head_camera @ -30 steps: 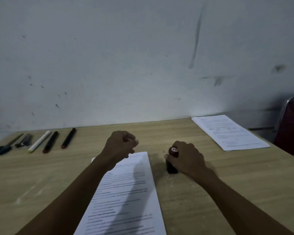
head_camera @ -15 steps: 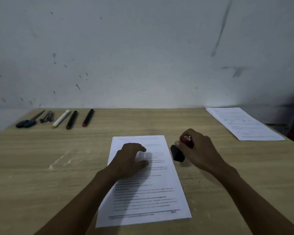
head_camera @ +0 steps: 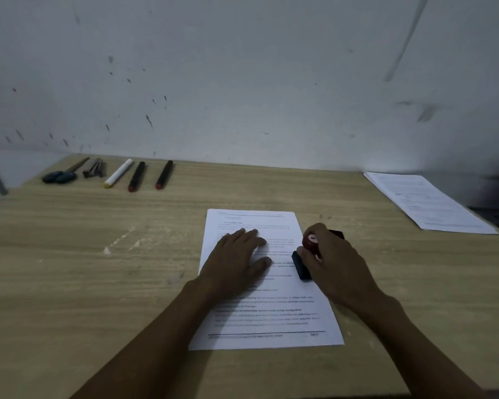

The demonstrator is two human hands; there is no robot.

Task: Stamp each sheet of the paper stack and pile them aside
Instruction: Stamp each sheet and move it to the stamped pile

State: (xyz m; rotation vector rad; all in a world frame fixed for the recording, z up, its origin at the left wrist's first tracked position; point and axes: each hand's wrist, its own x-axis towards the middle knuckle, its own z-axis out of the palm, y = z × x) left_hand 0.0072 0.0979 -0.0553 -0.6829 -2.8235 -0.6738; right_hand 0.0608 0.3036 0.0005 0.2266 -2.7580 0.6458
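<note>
Stamp (head_camera: 302, 264) gripped in right hand (head_camera: 333, 264) fingers, on sheet (head_camera: 274, 312)

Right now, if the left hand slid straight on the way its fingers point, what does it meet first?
Only more of the printed sheet under the left hand, then bare table toward the wall; nothing else looks to lie in that line.

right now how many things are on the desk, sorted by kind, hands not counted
Paper piles: 2, the sheet under the left hand and the pile aside
Stamps: 1, the stamp gripped by the right hand
Pens and markers: 3, one white marker, two black pens
Other dark tools at far left: about 2, blurred
Total: about 8
</note>
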